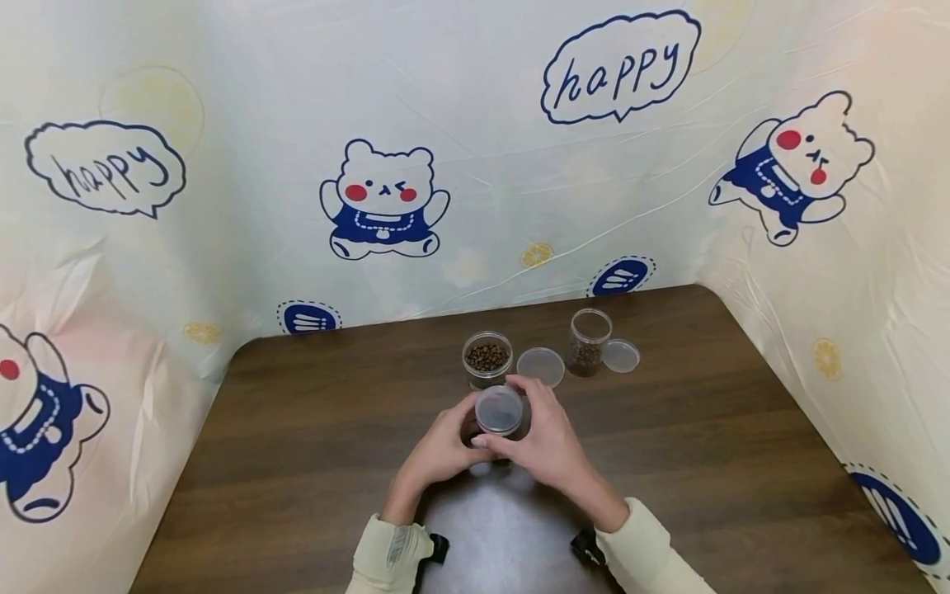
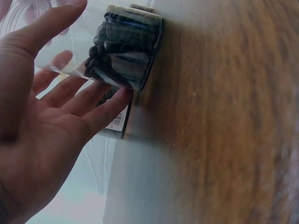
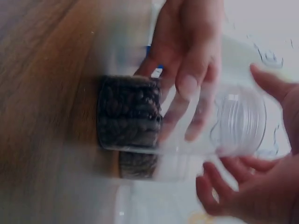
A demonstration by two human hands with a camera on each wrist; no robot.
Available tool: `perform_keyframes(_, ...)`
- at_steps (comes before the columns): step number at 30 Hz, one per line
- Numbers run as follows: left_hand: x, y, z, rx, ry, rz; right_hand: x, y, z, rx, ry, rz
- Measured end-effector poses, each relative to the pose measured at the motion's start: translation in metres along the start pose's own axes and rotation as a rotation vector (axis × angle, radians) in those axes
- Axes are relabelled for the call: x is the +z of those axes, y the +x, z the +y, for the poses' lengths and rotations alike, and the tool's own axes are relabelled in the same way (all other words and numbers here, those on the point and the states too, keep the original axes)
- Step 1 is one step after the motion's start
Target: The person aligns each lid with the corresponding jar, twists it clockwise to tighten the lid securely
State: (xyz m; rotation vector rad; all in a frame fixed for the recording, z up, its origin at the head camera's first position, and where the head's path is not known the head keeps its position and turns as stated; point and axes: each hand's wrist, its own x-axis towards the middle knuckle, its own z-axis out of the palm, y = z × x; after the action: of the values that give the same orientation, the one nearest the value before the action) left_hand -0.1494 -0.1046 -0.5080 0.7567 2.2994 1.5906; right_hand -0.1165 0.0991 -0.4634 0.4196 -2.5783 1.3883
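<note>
A clear plastic jar (image 3: 182, 135) part full of dark coffee beans (image 2: 124, 44) stands upright on the table between both hands, with a translucent lid (image 1: 499, 409) over its mouth. My left hand (image 1: 445, 445) holds the jar low on its side, thumb on one side and fingers on the other. Around the top my right hand (image 1: 545, 437) spreads its thumb and fingers. In the right wrist view that thumb stands apart from the jar's ridged top, and the fingers of the right hand (image 3: 261, 186) lie just beyond its other side.
Behind the hands stands an open jar of brown beans (image 1: 487, 357). A loose lid (image 1: 541, 366) lies to its right, then a taller open jar (image 1: 590, 338) with beans low inside, and another lid (image 1: 621, 355). Printed cloth walls (image 1: 482, 165) border the wooden table (image 1: 312, 429).
</note>
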Motion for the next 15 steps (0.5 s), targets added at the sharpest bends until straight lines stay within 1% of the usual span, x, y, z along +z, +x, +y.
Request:
perform_keyframes(3, 0.0, 0.0, 0.001, -0.006, -0.002, 0.009, -0.006, 0.007, 0.012, 0.009, 0.17, -0.127)
perform_keyframes(4, 0.0, -0.001, 0.001, -0.011, -0.001, 0.01, -0.007, 0.009, 0.017, 0.003, 0.212, -0.167)
perform_keyframes(6, 0.001, -0.001, 0.001, -0.016, -0.006, 0.013, -0.01, 0.013, 0.026, -0.011, 0.277, -0.238)
perform_keyframes(8, 0.001, -0.001, 0.0, -0.024, -0.012, 0.011, -0.011, 0.016, 0.033, -0.022, 0.319, -0.285)
perform_keyframes(11, 0.003, -0.001, -0.002, -0.024, -0.015, 0.012, -0.011, 0.018, 0.039, -0.035, 0.352, -0.309)
perform_keyframes(13, 0.003, -0.001, -0.002, -0.021, -0.013, 0.015, -0.01, 0.018, 0.039, -0.038, 0.358, -0.292)
perform_keyframes(15, 0.003, -0.001, -0.002, -0.013, -0.015, 0.017, -0.007, 0.015, 0.037, -0.027, 0.352, -0.249)
